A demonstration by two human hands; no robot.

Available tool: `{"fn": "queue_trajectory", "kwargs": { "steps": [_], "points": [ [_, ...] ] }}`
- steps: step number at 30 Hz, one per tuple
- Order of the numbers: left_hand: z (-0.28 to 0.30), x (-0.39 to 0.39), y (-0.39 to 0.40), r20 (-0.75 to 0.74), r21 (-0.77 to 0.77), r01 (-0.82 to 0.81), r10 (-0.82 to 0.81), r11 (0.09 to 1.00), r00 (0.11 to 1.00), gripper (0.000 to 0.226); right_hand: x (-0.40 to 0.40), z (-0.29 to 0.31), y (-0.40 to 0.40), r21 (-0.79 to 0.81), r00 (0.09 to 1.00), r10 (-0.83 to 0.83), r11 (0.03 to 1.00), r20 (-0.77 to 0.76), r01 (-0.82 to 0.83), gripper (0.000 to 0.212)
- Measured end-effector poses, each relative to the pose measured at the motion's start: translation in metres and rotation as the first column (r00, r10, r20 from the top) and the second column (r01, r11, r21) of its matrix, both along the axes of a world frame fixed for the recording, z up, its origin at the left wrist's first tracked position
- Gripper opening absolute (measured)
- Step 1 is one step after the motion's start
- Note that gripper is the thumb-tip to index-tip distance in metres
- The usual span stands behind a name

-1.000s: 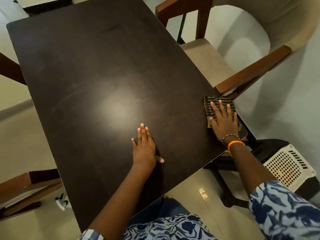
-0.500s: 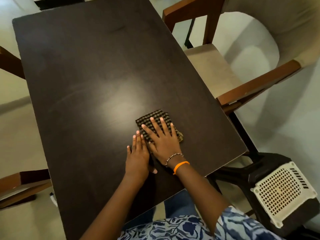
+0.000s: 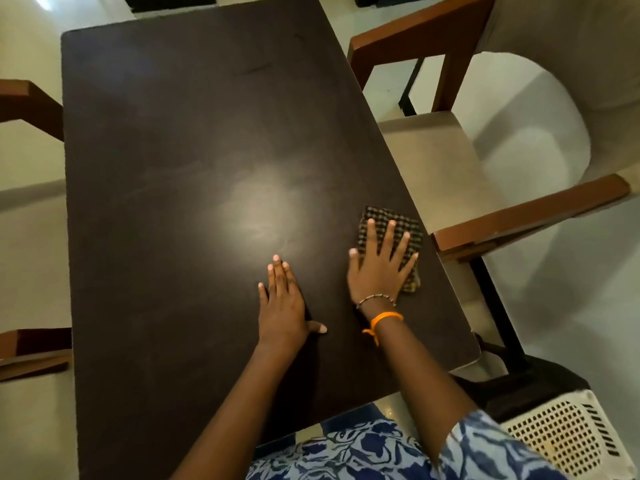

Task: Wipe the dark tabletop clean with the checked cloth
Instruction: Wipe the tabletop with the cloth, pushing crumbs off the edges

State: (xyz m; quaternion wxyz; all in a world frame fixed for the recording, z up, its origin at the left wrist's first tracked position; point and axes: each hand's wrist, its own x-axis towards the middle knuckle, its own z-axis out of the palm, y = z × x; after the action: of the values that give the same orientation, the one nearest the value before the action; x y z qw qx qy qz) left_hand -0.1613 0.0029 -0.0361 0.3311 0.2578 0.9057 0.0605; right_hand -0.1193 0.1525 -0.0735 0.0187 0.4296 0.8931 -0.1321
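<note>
The dark tabletop point(image 3: 194, 161) fills the middle of the head view, with a pale sheen of light near its centre. A folded checked cloth point(image 3: 382, 221), dark with tan squares, lies near the table's right edge. My right hand point(image 3: 379, 268) presses flat on the cloth with fingers spread and straight; a bead bracelet and an orange band circle the wrist. My left hand point(image 3: 282, 303) rests flat on the bare tabletop to the left of the cloth, fingers together and straight, thumb out to the right.
A cushioned chair with brown wooden arms point(image 3: 519, 213) stands close against the table's right edge. A white perforated plastic stool point(image 3: 561, 434) sits at the lower right. More wooden chair arms point(image 3: 27, 98) flank the left side. Pale floor surrounds the table.
My right hand slid the cloth from the right edge leftward to the table's middle, then back to the right near the edge. My left hand stayed flat in place.
</note>
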Motion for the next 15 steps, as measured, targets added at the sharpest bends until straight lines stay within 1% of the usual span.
{"fn": "queue_trajectory", "kwargs": {
  "steps": [1,2,4,5,7,8,10,12,15],
  "points": [
    [-0.001,-0.002,0.004,0.007,0.012,-0.022,0.022,1.0,1.0,0.128,-0.008,0.0,-0.01,-0.007,0.998,0.068,0.998,-0.008,-0.068,0.064],
    [-0.002,-0.005,0.009,0.009,0.027,-0.041,0.041,0.999,0.999,0.129,-0.016,-0.001,-0.017,-0.006,0.984,0.177,0.984,-0.018,-0.177,0.064],
    [-0.003,-0.009,0.02,0.011,0.062,-0.068,0.068,0.996,0.998,0.13,-0.033,-0.003,-0.02,0.003,0.911,0.411,0.912,-0.041,-0.411,0.061],
    [-0.004,-0.011,0.026,0.019,0.079,-0.084,0.083,0.993,0.996,0.13,-0.044,-0.003,-0.016,0.006,0.864,0.5,0.866,-0.051,-0.501,0.06],
    [-0.005,-0.015,0.039,0.041,0.096,-0.124,0.121,0.988,0.992,0.131,-0.067,-0.005,0.0,0.024,0.79,0.61,0.792,-0.054,-0.61,0.058],
    [-0.006,-0.016,0.046,0.048,0.088,-0.141,0.138,0.986,0.989,0.131,-0.079,-0.006,0.01,0.039,0.768,0.639,0.77,-0.051,-0.637,0.058],
    [-0.005,-0.015,0.055,0.044,0.044,-0.157,0.155,0.987,0.987,0.133,-0.104,-0.007,0.03,0.063,0.757,0.652,0.758,-0.048,-0.649,0.059],
    [-0.006,-0.014,0.061,0.046,0.013,-0.173,0.172,0.985,0.984,0.134,-0.127,-0.007,0.051,0.068,0.774,0.631,0.775,-0.041,-0.628,0.06],
    [-0.005,-0.012,0.063,0.059,0.01,-0.2,0.199,0.98,0.978,0.134,-0.152,-0.006,0.086,0.07,0.814,0.581,0.813,-0.02,-0.578,0.059]
  ]
}}
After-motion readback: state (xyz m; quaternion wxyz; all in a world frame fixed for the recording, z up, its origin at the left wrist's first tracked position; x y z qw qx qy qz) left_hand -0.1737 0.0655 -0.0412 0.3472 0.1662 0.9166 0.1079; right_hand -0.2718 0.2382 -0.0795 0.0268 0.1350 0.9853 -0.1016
